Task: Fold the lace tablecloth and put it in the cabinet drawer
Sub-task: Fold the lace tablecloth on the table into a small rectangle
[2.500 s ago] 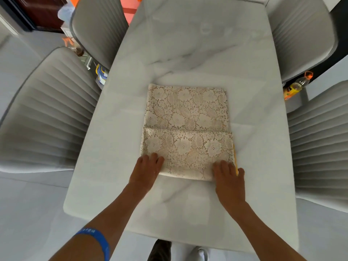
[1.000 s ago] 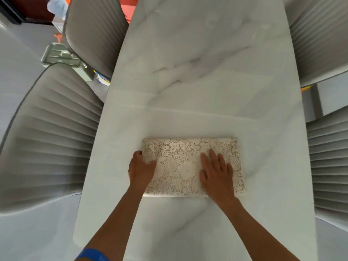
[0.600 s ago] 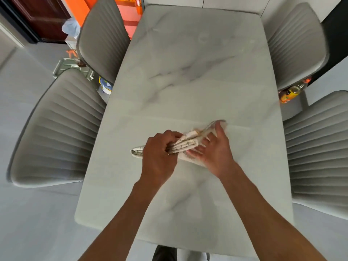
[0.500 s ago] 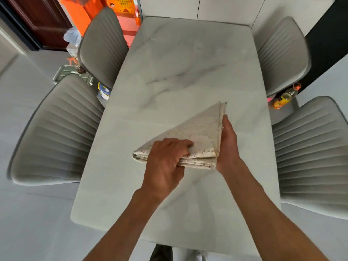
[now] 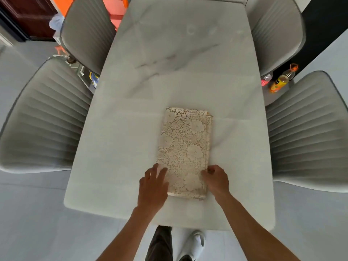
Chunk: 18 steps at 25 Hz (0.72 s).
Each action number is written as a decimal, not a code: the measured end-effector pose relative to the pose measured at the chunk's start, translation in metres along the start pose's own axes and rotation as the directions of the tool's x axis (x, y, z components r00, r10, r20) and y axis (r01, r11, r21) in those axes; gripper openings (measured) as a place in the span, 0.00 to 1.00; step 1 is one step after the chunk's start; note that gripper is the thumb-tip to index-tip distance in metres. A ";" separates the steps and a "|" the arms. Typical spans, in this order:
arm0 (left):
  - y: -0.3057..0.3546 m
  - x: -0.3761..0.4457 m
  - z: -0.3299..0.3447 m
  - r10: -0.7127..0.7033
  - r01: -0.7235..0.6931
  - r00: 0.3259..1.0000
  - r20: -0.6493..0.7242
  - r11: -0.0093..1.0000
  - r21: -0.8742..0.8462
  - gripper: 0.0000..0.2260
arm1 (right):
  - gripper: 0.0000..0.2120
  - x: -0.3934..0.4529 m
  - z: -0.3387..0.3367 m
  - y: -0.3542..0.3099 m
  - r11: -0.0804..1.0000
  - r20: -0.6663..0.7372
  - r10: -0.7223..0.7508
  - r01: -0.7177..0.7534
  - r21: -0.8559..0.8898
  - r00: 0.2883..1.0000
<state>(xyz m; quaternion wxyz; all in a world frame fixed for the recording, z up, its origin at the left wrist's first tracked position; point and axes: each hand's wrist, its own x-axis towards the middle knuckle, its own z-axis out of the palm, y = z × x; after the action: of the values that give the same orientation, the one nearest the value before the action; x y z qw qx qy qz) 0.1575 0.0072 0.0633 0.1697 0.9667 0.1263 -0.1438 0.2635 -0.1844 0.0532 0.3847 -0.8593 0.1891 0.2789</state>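
Lace tablecloth: one, cream, floral openwork, folded to a narrow multi-layer rectangle. Lies flat on the white marble bench, long axis running from the near edge toward the far edge, closer to the near edge and a little toward the right edge. Far right corner shows layers slightly offset. Two bare hands at its near end. Left hand: palm down, fingers spread and loosely extended, tips touching the cloth's near left edge, gripping nothing. Right hand: fingers curled at the cloth's near right edge, apparently pinching the edge layers; exact grip partly hidden by the knuckles. Four grey ribbed chairs, two along each long side of the bench: near left, far left, near right, far right. One bottle of orange liquid on the floor between the two right chairs. One dark trouser leg and one white shoe below the near edge.
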 end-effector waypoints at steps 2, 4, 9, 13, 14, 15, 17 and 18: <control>-0.017 0.010 0.004 -0.040 0.039 0.998 0.048 0.999 0.016 0.27 | 0.04 -0.003 0.008 0.000 0.996 -0.132 -0.057 0.047 -0.081 0.990; -0.027 0.016 0.010 0.016 -0.018 0.995 0.095 1.000 0.021 0.28 | 0.06 -0.004 0.014 -0.002 0.991 -0.172 -0.090 0.072 -0.109 0.981; -0.042 0.015 0.017 0.140 -0.144 0.986 0.096 0.989 0.036 0.30 | 0.12 0.005 0.015 -0.019 0.996 -0.213 -0.064 0.048 -0.080 0.975; -0.051 0.017 0.013 0.219 -0.232 0.969 0.116 0.966 0.112 0.34 | 0.18 0.021 0.015 -0.040 0.970 -0.267 -0.165 0.107 -0.221 0.950; -0.052 0.018 0.012 0.226 -0.239 0.967 0.118 0.964 0.112 0.34 | 0.19 0.025 0.017 -0.045 0.951 -0.272 -0.160 0.075 -0.298 0.949; -0.053 0.019 0.012 0.234 -0.246 0.965 0.117 0.963 0.111 0.34 | 0.21 0.029 0.018 -0.048 0.948 -0.275 -0.119 0.027 -0.316 0.954; -0.054 0.019 0.012 0.244 -0.256 0.963 0.115 0.961 0.102 0.34 | 0.21 0.035 0.021 -0.052 0.981 -0.240 0.002 -0.048 -0.189 0.971; -0.054 0.020 0.012 0.247 -0.258 0.962 0.114 0.961 0.097 0.33 | 0.19 0.036 0.022 -0.053 0.992 -0.217 0.030 -0.056 -0.115 0.976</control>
<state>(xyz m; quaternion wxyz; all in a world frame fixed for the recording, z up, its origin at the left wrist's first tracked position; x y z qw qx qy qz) 0.1572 0.0557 0.0300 0.1391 0.9743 -0.0151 -0.1765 0.3128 -0.1376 0.0480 0.3030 -0.9018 0.2310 0.2037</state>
